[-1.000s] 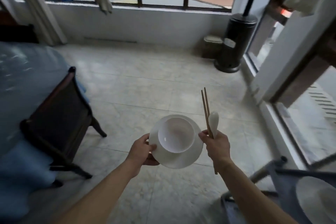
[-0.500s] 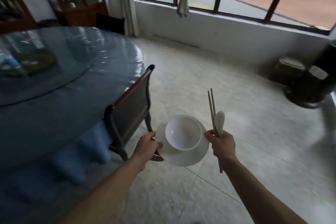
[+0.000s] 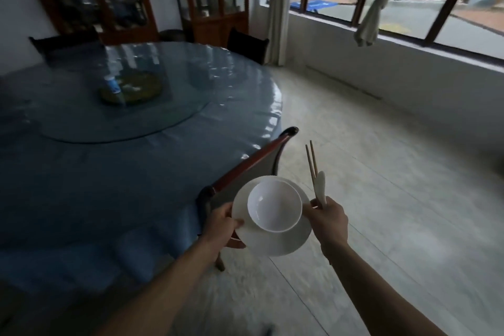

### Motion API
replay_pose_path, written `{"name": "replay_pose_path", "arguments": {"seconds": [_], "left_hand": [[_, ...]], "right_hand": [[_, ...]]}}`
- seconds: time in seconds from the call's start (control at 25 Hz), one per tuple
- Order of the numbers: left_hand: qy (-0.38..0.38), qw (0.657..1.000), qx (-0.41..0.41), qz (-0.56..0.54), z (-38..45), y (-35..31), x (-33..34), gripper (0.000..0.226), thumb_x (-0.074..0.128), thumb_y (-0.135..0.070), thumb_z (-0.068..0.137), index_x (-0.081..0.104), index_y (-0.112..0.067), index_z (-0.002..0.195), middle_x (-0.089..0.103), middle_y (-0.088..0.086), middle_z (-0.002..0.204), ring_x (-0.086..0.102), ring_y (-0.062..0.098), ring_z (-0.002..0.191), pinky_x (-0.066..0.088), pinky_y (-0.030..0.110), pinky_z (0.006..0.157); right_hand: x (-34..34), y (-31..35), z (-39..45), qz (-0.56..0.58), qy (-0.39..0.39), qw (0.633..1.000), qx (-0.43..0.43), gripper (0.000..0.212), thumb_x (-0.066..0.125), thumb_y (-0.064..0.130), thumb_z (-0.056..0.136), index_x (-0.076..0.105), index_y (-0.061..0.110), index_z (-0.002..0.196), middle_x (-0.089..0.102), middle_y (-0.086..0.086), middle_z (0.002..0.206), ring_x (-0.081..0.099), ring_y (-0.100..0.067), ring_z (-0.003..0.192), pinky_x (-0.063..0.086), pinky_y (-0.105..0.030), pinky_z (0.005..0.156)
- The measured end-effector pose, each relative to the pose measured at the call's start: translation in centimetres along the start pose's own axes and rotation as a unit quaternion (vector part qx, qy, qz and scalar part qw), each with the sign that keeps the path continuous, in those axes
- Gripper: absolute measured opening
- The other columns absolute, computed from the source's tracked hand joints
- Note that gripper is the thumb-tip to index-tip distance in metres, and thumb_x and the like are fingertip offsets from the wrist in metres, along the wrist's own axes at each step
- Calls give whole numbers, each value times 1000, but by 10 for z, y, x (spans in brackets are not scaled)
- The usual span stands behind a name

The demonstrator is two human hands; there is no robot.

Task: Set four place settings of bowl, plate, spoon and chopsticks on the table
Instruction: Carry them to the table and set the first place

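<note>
My left hand [image 3: 221, 223] grips the left rim of a white plate [image 3: 275, 243], and a white bowl [image 3: 274, 209] sits upright on that plate. My right hand [image 3: 328, 219] is closed around a pair of wooden chopsticks [image 3: 311, 159] and a white spoon [image 3: 321, 187], all pointing up and away from me. Both hands hover over the floor, just right of the big round table [image 3: 114, 166] with its blue cloth. The table's near part shows no dishes.
A dark wooden chair [image 3: 251, 163] stands pushed in at the table's edge, right beside the plate. A glass turntable [image 3: 120, 106] with a small bottle and a dark dish occupies the table's middle. More chairs and glass cabinets stand behind; tiled floor and windows lie to the right.
The view has swung left, bringing the whole round table into sight. Both hands keep their hold, and the plate with the bowl is now closer to the chair back.
</note>
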State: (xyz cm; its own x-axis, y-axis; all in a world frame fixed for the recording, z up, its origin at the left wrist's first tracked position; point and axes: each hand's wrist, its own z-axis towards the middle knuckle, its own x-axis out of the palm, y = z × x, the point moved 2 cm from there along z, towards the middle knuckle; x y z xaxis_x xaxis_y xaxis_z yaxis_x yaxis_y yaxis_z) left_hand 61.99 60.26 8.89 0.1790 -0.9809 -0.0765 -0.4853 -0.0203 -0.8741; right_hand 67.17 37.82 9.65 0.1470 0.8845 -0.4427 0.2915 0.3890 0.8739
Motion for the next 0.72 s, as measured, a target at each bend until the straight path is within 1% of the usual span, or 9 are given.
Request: {"name": "replay_pose_path", "arguments": {"seconds": [0.08, 0.16, 0.24, 0.32, 0.36, 0.44, 0.56, 0.64, 0.72], "left_hand": [[-27, 1000, -1, -10, 20, -13, 1, 33, 55, 1, 91, 61, -26, 109, 65, 4, 103, 66, 25, 86, 58, 34, 54], [-53, 998, 1, -32, 43, -25, 3, 34, 54, 2, 91, 61, -26, 110, 65, 8, 108, 65, 29, 92, 59, 35, 54], [-78, 996, 9, -52, 64, -35, 2, 35, 54, 3, 90, 62, -25, 109, 66, 10, 110, 64, 33, 99, 61, 44, 64], [-112, 993, 11, -47, 83, -43, -2, 36, 55, 4, 88, 63, -27, 105, 67, 10, 111, 62, 34, 104, 58, 53, 81], [-124, 991, 10, -45, 92, -47, -4, 36, 56, 4, 88, 63, -27, 104, 67, 11, 112, 62, 35, 106, 57, 55, 85], [-137, 989, -4, -60, 107, -56, -11, 35, 55, 3, 89, 61, -26, 107, 65, 12, 113, 61, 38, 106, 58, 55, 79], [-150, 985, -25, -82, 133, -64, -27, 32, 54, 2, 91, 59, -25, 107, 62, 13, 114, 62, 38, 101, 61, 48, 68], [-158, 983, -33, -93, 151, -67, -40, 33, 54, 2, 91, 58, -25, 111, 61, 14, 116, 63, 38, 100, 61, 45, 64], [-166, 980, -40, -102, 175, -66, -54, 35, 54, 1, 91, 59, -25, 114, 61, 13, 117, 63, 39, 102, 61, 45, 64]], "right_hand": [[14, 14, 35, -29, 25, 999, -6, 18, 69, 29, 79, 62, 13, 85, 67, -4, 81, 61, -17, 69, 44, -26, 53], [27, 28, 68, -50, 46, 998, -14, 19, 68, 32, 79, 61, 15, 85, 65, -1, 80, 60, -16, 69, 46, -28, 54], [41, 43, 97, -66, 64, 995, -28, 21, 66, 34, 80, 60, 15, 86, 65, -1, 80, 60, -16, 69, 47, -28, 55], [54, 59, 121, -83, 86, 992, -39, 23, 66, 36, 81, 60, 16, 89, 65, -1, 82, 60, -14, 69, 44, -27, 54], [61, 65, 131, -88, 98, 990, -45, 24, 66, 37, 81, 60, 16, 91, 65, 0, 83, 60, -14, 69, 44, -26, 53], [77, 75, 148, -87, 116, 988, -58, 27, 66, 40, 80, 60, 19, 96, 66, 3, 85, 61, -14, 72, 46, -26, 56], [106, 92, 169, -91, 140, 983, -78, 30, 68, 45, 78, 58, 25, 99, 65, 5, 86, 61, -13, 72, 47, -27, 57], [126, 103, 183, -106, 151, 979, -85, 31, 67, 46, 76, 58, 24, 96, 63, 4, 84, 60, -14, 71, 50, -30, 60], [149, 112, 199, -127, 160, 975, -84, 30, 66, 43, 77, 57, 21, 94, 61, 3, 80, 58, -16, 71, 46, -30, 61]]}}
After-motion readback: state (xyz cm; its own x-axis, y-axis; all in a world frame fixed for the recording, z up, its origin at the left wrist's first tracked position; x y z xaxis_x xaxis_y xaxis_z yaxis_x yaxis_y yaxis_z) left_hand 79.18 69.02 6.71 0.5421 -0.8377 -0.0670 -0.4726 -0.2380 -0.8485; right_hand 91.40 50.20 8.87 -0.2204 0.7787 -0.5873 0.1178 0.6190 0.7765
